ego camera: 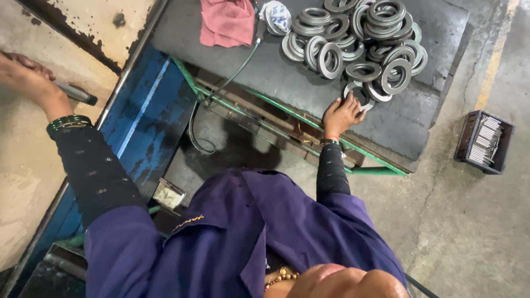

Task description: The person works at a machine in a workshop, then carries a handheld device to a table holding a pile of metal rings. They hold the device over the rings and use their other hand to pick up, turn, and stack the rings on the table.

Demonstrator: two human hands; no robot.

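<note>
Person's clothing, head view: loose purple overshirt or work coat, open at the collar, with a short line of yellow stitching on the left chest. Beneath it, long dark sleeves with small pale dots reach both wrists. Left hand: stack of green bangles with a thin gold-coloured one at the wrist. Right hand: thin reddish thread and a dark band at the wrist. Gold-coloured bead necklace shows at the neck, bottom edge of frame
</note>
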